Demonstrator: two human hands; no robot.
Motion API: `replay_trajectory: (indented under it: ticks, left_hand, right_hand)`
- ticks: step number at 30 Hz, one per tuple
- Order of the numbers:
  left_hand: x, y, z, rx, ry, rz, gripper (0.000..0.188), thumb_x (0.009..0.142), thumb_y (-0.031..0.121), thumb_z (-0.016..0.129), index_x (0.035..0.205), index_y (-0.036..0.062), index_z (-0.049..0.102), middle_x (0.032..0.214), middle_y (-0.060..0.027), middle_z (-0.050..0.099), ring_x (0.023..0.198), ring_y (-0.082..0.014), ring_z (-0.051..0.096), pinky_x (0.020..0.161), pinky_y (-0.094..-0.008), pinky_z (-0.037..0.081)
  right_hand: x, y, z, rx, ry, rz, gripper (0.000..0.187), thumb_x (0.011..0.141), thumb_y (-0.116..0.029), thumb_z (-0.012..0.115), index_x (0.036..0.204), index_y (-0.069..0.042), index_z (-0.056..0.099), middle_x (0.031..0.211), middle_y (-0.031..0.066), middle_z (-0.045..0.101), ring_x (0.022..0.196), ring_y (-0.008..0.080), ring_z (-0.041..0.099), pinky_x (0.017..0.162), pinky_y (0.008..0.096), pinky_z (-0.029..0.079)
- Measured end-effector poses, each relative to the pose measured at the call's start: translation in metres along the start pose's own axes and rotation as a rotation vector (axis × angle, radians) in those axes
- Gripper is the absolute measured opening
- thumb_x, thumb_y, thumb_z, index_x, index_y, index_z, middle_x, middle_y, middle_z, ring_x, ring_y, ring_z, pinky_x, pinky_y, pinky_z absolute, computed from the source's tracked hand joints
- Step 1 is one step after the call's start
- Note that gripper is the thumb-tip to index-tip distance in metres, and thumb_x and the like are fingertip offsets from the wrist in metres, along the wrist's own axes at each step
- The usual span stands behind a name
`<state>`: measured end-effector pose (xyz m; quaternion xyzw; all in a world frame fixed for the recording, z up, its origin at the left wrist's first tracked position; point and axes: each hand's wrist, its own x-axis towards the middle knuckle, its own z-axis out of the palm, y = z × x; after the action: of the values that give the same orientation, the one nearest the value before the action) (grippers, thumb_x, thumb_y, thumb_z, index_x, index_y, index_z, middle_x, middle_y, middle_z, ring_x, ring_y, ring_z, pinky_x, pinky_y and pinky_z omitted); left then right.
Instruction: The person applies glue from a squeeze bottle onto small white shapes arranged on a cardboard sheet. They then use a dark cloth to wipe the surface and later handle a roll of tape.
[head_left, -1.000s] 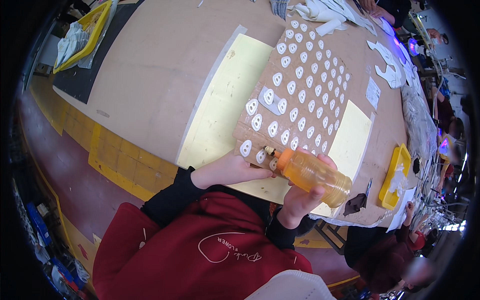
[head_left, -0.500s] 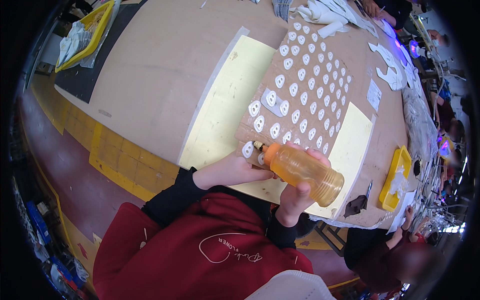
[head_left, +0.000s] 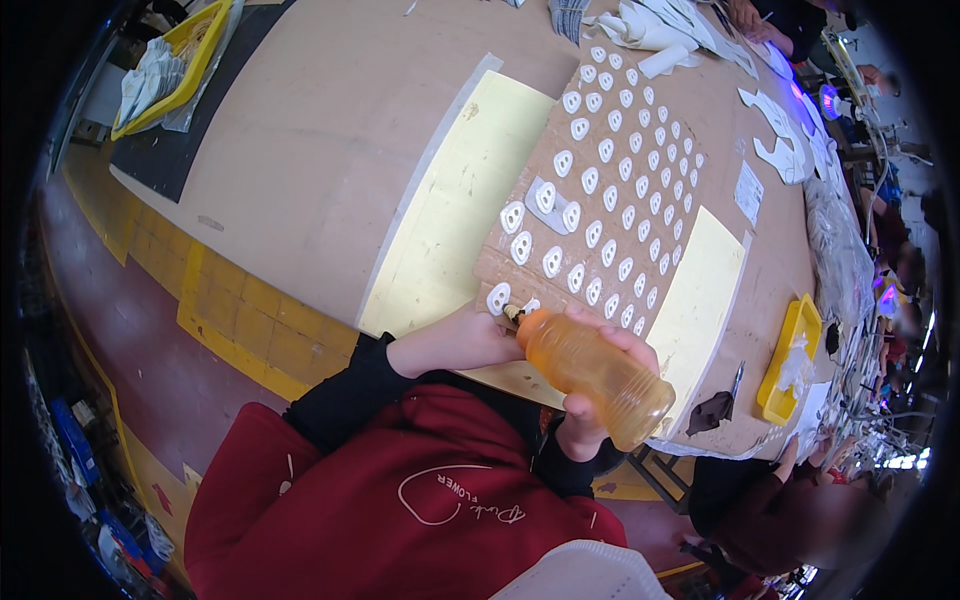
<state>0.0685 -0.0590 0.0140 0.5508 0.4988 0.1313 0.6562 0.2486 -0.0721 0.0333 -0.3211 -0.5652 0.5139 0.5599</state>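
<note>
My right hand (head_left: 582, 424) is wrapped round a translucent orange squeeze bottle (head_left: 598, 378), tilted with its dark, tape-wound nozzle (head_left: 512, 312) toward the left. The tip is close to a small white rounded piece with two holes (head_left: 498, 298) at the near corner of a brown board (head_left: 545, 285). My left hand (head_left: 478, 338) is closed at that corner, next to the nozzle. Its fingertips are partly hidden by the bottle, and what they grip cannot be made out. Many similar white pieces lie in rows on the board, two of them on a grey patch (head_left: 545, 208).
Pale yellow sheets (head_left: 455, 190) flank the board on the table (head_left: 310, 130). Yellow trays stand at the far left (head_left: 205, 70) and right (head_left: 790, 360). White cut pieces (head_left: 780, 140) lie at the far right. A dark scrap (head_left: 710, 412) is near the right edge. Other people work on the right.
The bottle has shifted slightly left and its base has swung down toward me. Its nozzle now sits between the two nearest white pieces. My left hand has barely moved.
</note>
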Motion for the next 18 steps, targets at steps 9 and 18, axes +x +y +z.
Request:
replay_trajectory:
  ticks: [9,18]
  left_hand:
    - [-0.006,0.010,-0.005,0.054,0.044,0.024,0.028,0.086,0.029,0.061,0.108,0.0117,0.064,0.090,-0.0148,0.068,0.082,-0.0301,0.066,0.071,-0.0382,0.050]
    - [-0.003,-0.003,0.000,0.026,0.090,0.119,0.025,0.087,0.025,0.061,0.108,0.0112,0.065,0.095,-0.0126,0.068,0.087,-0.0262,0.065,0.074,-0.0364,0.050]
  right_hand:
    - [-0.007,-0.006,0.008,-0.170,0.026,0.029,0.079,0.066,-0.049,0.081,0.115,0.003,0.045,0.106,0.0289,0.060,0.103,0.0350,0.060,0.084,0.0416,0.052]
    - [-0.007,-0.007,0.007,-0.190,-0.086,0.015,0.078,0.065,-0.045,0.083,0.115,0.002,0.045,0.110,0.0334,0.058,0.100,0.0336,0.062,0.084,0.0390,0.052]
